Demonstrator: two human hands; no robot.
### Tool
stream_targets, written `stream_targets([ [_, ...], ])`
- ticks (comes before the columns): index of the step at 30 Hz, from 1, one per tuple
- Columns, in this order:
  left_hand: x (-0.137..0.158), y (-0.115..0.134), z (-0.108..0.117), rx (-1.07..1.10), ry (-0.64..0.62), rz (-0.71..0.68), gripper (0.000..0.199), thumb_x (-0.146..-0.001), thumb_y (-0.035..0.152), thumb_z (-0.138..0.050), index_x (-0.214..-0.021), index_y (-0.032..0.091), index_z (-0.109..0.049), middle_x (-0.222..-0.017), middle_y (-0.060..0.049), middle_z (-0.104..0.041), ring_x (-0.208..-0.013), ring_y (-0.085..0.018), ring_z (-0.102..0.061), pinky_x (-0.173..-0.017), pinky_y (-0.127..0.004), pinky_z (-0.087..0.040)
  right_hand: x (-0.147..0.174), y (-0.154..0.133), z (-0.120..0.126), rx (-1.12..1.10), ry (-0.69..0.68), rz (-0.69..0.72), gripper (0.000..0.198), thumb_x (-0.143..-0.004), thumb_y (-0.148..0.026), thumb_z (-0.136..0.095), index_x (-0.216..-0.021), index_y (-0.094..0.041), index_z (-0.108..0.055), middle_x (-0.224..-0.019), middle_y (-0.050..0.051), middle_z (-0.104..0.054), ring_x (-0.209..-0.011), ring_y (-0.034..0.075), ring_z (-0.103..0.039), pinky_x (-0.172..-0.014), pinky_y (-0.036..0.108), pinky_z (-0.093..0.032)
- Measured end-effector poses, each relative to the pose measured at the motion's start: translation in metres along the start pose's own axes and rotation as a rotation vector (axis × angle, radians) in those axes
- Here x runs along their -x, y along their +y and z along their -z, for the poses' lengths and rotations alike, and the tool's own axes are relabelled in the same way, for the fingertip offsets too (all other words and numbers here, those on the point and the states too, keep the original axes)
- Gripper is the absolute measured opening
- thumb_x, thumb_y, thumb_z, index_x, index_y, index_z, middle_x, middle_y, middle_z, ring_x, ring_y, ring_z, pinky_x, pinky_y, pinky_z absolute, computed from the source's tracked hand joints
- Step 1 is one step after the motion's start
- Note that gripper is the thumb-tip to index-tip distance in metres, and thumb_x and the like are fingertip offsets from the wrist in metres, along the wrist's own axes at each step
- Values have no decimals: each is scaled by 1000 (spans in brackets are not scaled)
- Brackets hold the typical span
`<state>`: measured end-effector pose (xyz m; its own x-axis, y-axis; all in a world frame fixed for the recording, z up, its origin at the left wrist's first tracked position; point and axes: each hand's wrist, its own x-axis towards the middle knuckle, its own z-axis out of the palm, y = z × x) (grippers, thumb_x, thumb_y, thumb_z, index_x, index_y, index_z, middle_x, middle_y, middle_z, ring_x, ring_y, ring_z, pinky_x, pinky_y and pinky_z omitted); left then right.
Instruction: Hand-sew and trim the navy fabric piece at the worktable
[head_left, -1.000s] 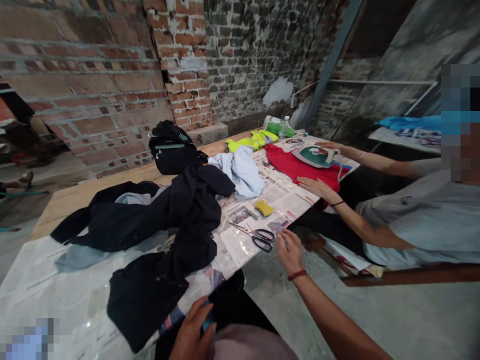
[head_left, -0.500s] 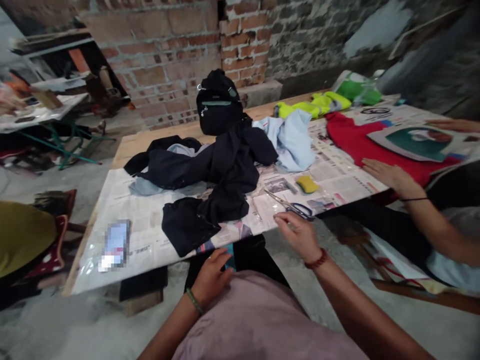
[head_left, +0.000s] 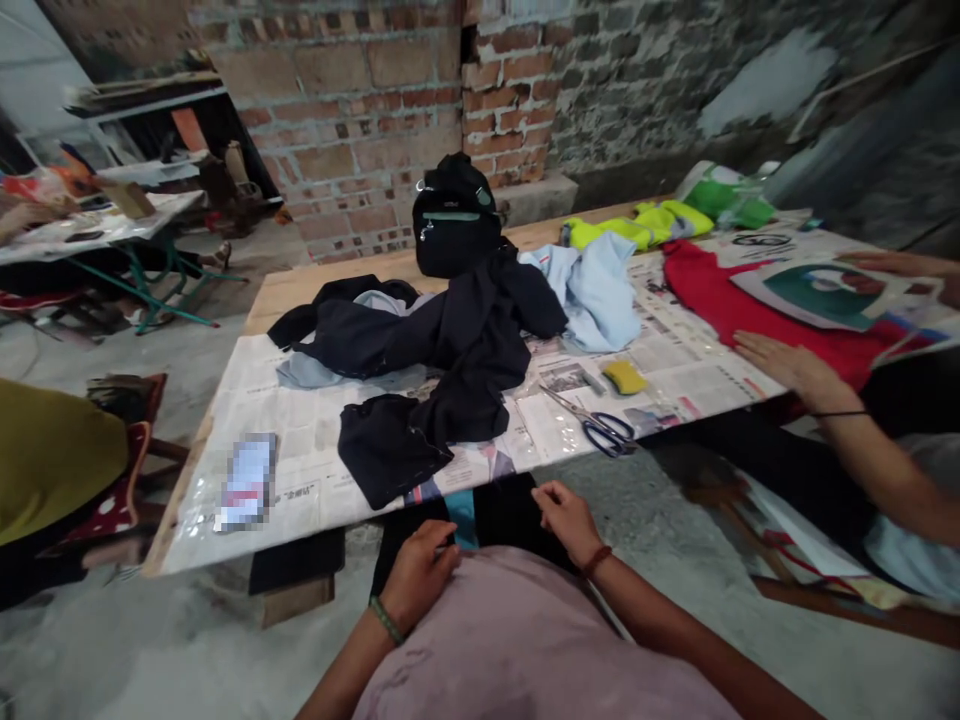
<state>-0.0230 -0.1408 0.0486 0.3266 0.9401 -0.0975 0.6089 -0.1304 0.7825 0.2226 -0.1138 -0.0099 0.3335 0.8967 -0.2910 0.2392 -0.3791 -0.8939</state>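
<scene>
My left hand (head_left: pixel 421 572) is at my lap, fingers bent in toward the thumb; what lies in them, if anything, is too small to make out. Beside its fingertips a teal strip (head_left: pixel 463 518) lies over my dark trousers. My right hand (head_left: pixel 568 522) hovers just off the table's front edge with its fingers curled into a pinch, and whatever is in it does not show. Scissors (head_left: pixel 600 428) with dark blue handles lie on the newspaper beyond that hand. In front of me a dark navy garment (head_left: pixel 457 335) with pale stitch marks is heaped up.
Newspaper under clear plastic covers the table (head_left: pixel 307 430). On it are a phone (head_left: pixel 247 480), a yellow sponge (head_left: pixel 624 377), a light blue garment (head_left: pixel 604 290), a black backpack (head_left: pixel 456 225) and a hi-vis garment (head_left: pixel 645 225). At right, a co-worker's hand (head_left: pixel 780 362) rests by red cloth (head_left: pixel 697 285) and an iron (head_left: pixel 814 292).
My right hand has drawn back from beside the scissors toward my lap and left hand. The scissors stay on the table. The view has shifted slightly.
</scene>
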Motion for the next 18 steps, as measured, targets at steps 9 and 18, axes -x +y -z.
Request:
stream_targets([
  [9,-11,-4,-4,-26,-49,-43,28,-81,33,-49,-101,20,-63,-100,-8,-65,-91,-19,-61,-82,-32,-51,-26,18,31,-670,191,-269,32,-60,-36,-66,-78,-21,-44,-51,-8,-50,-42,10,-52,-38,19,-34],
  [18,-14,2,-2,-88,-79,-77,25,-82,32,-49,-100,22,-63,-99,-6,-66,-91,-19,-62,-80,-29,-52,-41,-6,30,-981,-259,-395,12,-76,-28,-56,-75,-18,-49,-71,2,-63,-59,13,-62,-45,20,-41],
])
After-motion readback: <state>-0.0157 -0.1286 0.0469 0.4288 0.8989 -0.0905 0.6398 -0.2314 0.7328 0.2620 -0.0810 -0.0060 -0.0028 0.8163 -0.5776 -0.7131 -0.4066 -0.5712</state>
